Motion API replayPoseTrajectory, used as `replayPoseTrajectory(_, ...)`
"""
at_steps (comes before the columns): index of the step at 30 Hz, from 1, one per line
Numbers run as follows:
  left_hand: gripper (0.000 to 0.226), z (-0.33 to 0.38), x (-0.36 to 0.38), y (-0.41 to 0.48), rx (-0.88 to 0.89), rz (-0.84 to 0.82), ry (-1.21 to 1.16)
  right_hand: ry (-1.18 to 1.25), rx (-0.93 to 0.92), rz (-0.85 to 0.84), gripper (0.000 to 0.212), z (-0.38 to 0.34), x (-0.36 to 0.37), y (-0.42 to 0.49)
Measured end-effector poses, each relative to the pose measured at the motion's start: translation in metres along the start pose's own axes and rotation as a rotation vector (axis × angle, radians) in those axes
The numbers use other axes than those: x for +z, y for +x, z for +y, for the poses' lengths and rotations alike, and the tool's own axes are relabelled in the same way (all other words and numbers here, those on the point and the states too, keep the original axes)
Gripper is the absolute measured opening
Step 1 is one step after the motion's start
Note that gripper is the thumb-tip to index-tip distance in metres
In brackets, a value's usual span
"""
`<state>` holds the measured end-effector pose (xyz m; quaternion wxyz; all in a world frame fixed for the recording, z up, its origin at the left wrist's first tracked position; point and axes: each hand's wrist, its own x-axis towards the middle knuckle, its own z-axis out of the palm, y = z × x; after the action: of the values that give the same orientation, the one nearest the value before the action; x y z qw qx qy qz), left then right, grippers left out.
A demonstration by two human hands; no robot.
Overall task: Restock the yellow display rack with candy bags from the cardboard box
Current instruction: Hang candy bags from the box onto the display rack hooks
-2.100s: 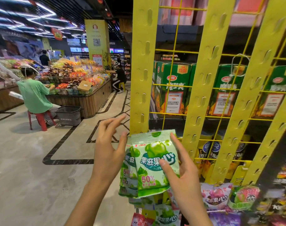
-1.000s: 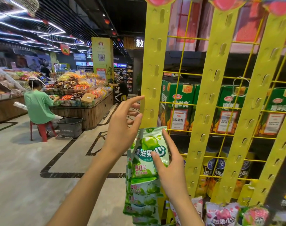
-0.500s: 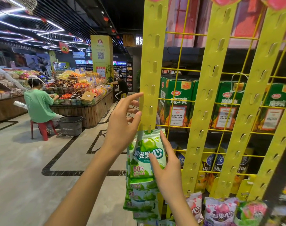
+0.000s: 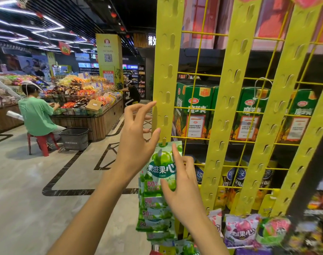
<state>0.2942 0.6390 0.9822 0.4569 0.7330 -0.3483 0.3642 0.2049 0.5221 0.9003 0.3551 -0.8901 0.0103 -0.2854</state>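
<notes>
item: green candy bag [image 4: 159, 170]. flat glossy film pouch, crimped top seal, printed front.
location: 6 o'clock of frame centre. top seal meets a tab on the leftmost strip [image 4: 166, 70] of the yellow display rack [image 4: 228, 89]. fully seated on the tab or not: cannot tell.
below item: column of like green bags [image 4: 155, 216], overlapping downward toward 6 o'clock.
right hand [image 4: 184, 186]: grip clamped on the bag. thumb on lower front, index laid up the right edge toward 12 o'clock. other fingers curl at the bag's 3 o'clock side; behind it or not, cannot tell.
left hand [image 4: 136, 140]: grip apart, fingers spread, holds nothing. at 10 o'clock of the bag. thumb tip touches the strip edge just above the top seal.
handling (judged): light, soft, crinkly. film likely slick, contents shift inside. not fragile, but the seal may tear at the tab if yanked.
hold point (judged): top seal band, thumb front, fingers behind. a body hold lets the pouch fold.
rack build: stiff flat strips w/ punched tab slots, smooth yellow finish, thin wire grid between.
nearby: purple candy bag [image 4: 241, 230] at 4 o'clock. green cartons [image 4: 195, 107] behind the grid at 2 o'clock.
cardboard box: not seen near the hands.
</notes>
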Motion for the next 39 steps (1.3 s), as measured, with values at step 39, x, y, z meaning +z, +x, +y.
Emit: replayPoseTrajectory(39, 0.058, 0.286, 0.377, -0.226, 0.57, -1.032, 0.327, -0.892, 0.748, -0.048, 0.081, 0.292, -0.367, -0.276)
